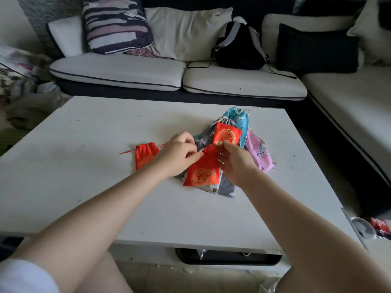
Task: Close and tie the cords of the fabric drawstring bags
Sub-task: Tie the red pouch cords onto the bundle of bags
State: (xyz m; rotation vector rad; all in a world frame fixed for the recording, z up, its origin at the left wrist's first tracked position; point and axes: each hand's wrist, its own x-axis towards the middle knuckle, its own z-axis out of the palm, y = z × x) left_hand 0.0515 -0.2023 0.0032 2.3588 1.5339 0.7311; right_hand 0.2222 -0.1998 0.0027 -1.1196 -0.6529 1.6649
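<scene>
The red bag [202, 168] is glossy cloth with shiny gold print. Beneath it, the table [84, 166] looks smooth, matt white.

Bag count, relative to the white table [84, 187]:
3 red bags on it (one under my fingers, one left, one behind), 2 grey, 1 blue, 1 pink, all piled near its centre; 7 total.

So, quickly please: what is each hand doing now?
Left hand: closed, pinching at the gathered neck of the red bag.
Right hand: closed, pinching the same neck from the other side.
</scene>
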